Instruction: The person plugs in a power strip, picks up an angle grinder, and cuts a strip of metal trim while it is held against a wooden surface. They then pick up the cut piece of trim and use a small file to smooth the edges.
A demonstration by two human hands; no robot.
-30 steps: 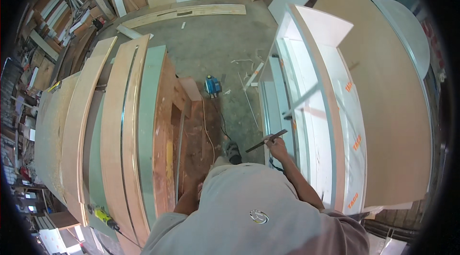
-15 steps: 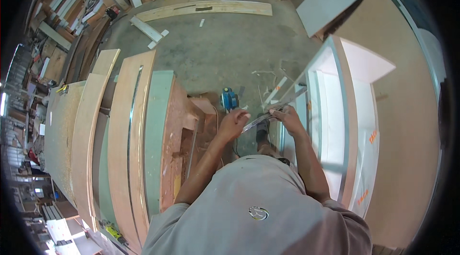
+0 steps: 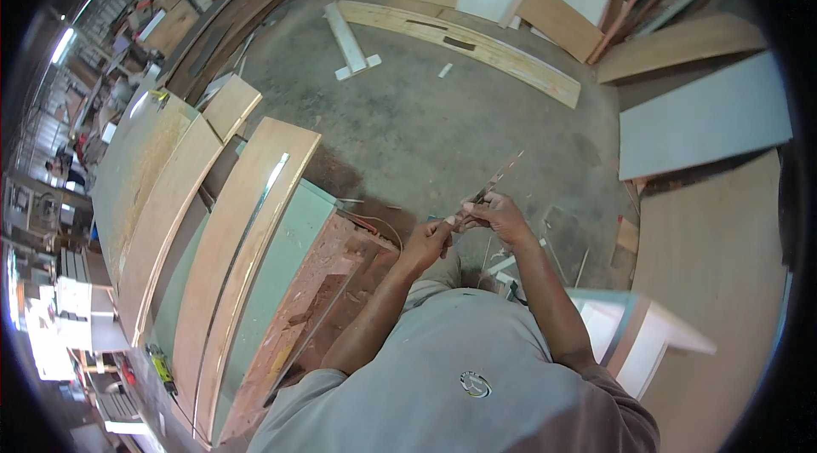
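A thin, narrow shiny strip (image 3: 503, 171) slants up and away from my fingers over the floor. My right hand (image 3: 500, 218) pinches it between thumb and fingers. Close against it on the left, my left hand (image 3: 427, 245) has its fingertips closed at the strip's near end. The fingers cover that part, and the strip's exact material is too small to make out. Left of my arms stands a green-topped bench (image 3: 294, 236) with a reddish, rough side. On it lies a long wooden board (image 3: 230, 240) bearing a shiny metal strip (image 3: 241, 250).
A white cabinet carcass (image 3: 631, 329) stands at my right, near my elbow. Long pale planks (image 3: 502, 53) lie across the floor ahead. Sheets such as a white panel (image 3: 706, 117) lean at the far right. A yellow-green tool (image 3: 160, 368) rests at lower left.
My view has swung left, toward the bench, and the cabinet has slid to the lower right. My hands have come together, and the strip now points up and away.
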